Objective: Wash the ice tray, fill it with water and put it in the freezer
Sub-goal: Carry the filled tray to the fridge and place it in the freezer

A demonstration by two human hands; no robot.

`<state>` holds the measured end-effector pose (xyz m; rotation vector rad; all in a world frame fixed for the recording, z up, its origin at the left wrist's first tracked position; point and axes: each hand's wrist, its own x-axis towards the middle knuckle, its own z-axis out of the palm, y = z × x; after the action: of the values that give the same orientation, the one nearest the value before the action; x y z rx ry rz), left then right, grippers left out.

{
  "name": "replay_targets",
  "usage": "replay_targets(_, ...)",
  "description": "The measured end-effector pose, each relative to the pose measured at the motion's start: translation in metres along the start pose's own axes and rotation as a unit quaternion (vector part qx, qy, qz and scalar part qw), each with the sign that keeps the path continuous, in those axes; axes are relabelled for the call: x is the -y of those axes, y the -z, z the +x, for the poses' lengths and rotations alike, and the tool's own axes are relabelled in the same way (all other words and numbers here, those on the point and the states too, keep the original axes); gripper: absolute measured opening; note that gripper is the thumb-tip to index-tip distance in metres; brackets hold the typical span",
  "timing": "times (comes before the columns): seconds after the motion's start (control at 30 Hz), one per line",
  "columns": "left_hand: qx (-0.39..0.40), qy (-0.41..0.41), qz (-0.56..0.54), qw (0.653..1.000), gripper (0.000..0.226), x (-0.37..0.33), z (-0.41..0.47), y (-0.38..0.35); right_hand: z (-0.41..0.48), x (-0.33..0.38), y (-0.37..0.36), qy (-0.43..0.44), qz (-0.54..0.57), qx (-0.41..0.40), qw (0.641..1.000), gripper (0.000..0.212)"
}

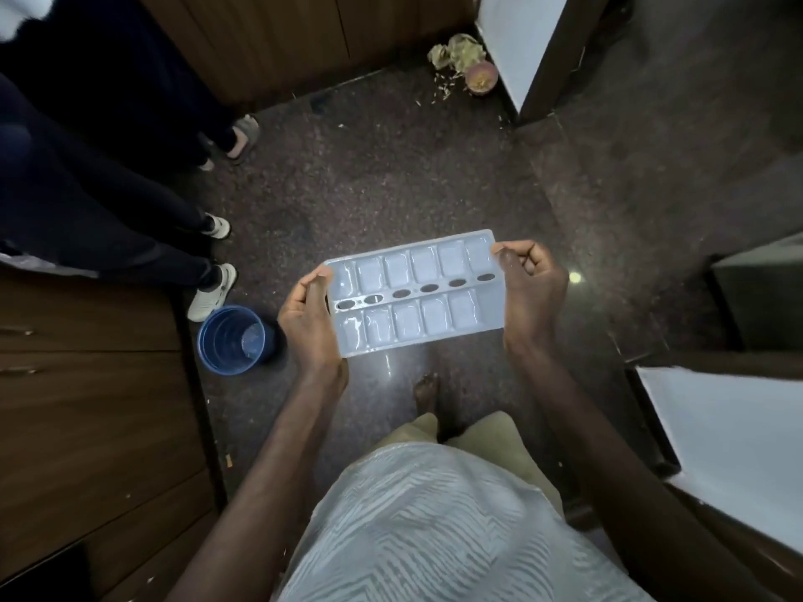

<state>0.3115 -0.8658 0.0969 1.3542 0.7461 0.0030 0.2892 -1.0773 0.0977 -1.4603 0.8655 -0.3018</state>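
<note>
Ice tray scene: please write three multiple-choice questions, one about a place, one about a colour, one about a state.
1. Where does the bucket stand?
A) on the floor, left of the ice tray
B) on a counter
C) on the tray

2. What colour is the bucket?
A) red
B) blue
C) yellow

3. How is the ice tray held?
A) by one hand only
B) it lies on the floor
C) by the left hand and the right hand, one at each short end

Answers:
1 A: it stands on the floor beside the left hand.
2 B: its wall is blue.
3 C: fingers grip both ends.
</note>
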Motion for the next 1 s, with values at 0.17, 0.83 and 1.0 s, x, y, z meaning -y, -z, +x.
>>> replay_targets(0.17, 0.0, 0.002, 0.003, 1.0, 0.021, -0.016, 0.026, -0.045, 0.05, 0.021, -0.012, 0.03, -0.01, 0.021, 0.999, 0.013)
replay_targets(0.83, -0.097, -0.032, -0.059, 0.993, 0.018, -0.033, 0.004, -0.282, 0.289, 0.123, 0.041, 0.085, -0.022, 0.155, 0.984, 0.008)
replay_targets(1.0, -0.11, -0.035, -0.071, 0.991, 0.023, -0.037, 0.004, -0.336, 0.344, 0.146, 0.049, 0.098, -0.022, 0.165, 0.981, 0.005)
